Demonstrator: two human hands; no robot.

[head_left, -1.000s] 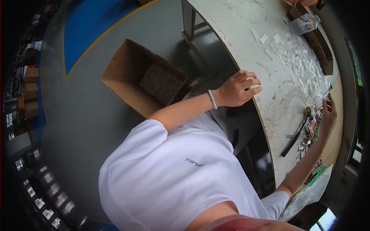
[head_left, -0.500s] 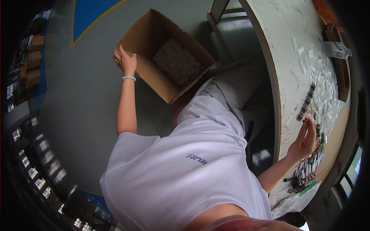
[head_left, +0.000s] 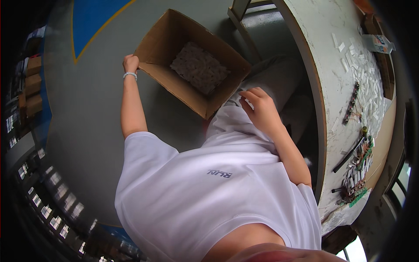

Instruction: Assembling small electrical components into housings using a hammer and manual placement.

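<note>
A large open cardboard box (head_left: 174,83) sits beside my legs, with a heap of small whitish pieces (head_left: 198,67) at its bottom. My left hand (head_left: 131,64) grips the box at its left corner, fingers closed around the rim. Near the opposite corner, my right hand (head_left: 260,107) hovers over my lap with its fingers partly spread and nothing visible in it. A small gap seems to lie between those fingertips and the box.
At the right stands a white-topped table (head_left: 301,26) strewn with small clear-white pieces (head_left: 371,87). On it are a dark strip of small parts (head_left: 350,102), a thin dark rod (head_left: 349,155), a wired cluster (head_left: 351,185) and a plastic bottle (head_left: 379,43). Cardboard boxes (head_left: 33,85) stand far left.
My right hand has left the table and come across to the box's near right side. My left hand has closed more tightly on the corner. The dark rod now shows on the table.
</note>
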